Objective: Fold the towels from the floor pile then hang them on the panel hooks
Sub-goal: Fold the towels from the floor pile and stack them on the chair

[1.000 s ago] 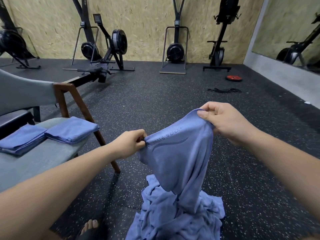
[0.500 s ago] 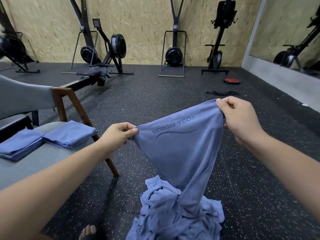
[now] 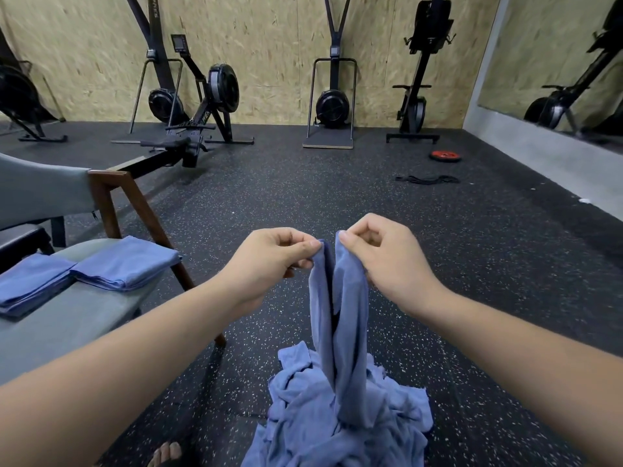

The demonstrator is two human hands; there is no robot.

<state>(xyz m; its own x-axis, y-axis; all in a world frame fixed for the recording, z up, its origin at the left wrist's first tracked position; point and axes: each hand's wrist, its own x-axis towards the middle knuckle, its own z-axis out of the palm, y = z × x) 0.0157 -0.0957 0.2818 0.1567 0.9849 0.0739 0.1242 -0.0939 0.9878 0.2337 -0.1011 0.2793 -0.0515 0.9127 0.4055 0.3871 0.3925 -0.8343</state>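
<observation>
**Blue towel, held by its top edge above the floor pile**

Item in hand: one blue towel (image 3: 340, 315). It hung in a narrow doubled fall at centre frame. Its lower end ran down into the pile (image 3: 303, 426) of loose blue towels on the speckled black floor (image 3: 303, 203). The hanging cloth covered the middle of that pile.

Hands: left hand (image 3: 269, 261) and right hand (image 3: 384, 261) were raised side by side, close but apart. Each pinched the towel's top edge between thumb and forefinger, with the other fingers curled in.

Surroundings, near: a grey upholstered chair (image 3: 67, 332) stood at left. Its slanted wooden leg (image 3: 145, 214) showed just beyond the left forearm, which crossed the seat's front corner. A foot (image 3: 165, 455) in a dark sandal showed at the bottom edge, left of the pile.

Surroundings, far: a rowing machine (image 3: 202, 109) lay along the floor behind the chair. An upright machine (image 3: 332, 106) stood on a small platform against the chipboard wall (image 3: 269, 45). A red weight plate (image 3: 445, 156) lay flat on the floor to the right, with a black cord (image 3: 428, 179) near it. A mirror (image 3: 556, 62) on the right-hand wall reflected further equipment.

Holders and contents: the chair seat bore the folded towels (image 3: 124, 261), two flat stacks of the same blue, side by side with their edges meeting. One lay at the seat's edge above the wooden leg. The other was cut off by the left border.
</observation>
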